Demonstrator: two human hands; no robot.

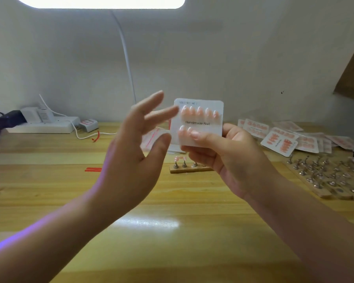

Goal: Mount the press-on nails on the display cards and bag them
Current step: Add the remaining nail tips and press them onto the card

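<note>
Holding one display card (200, 121) in right hand (231, 158) grip, seven nails (199, 112) visible, left hand (135, 152) spread apart

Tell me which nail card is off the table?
The display card printed "Handmade Nail", gripped upright by the right hand. The other cards lie piled on the table's right side.

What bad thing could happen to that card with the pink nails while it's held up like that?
The right hand pinches only the card's lower edge, so its grip might slip and drop it onto the table. The thumb lies over the bottom row and could push a nail loose. The open left hand might bump it.
</note>
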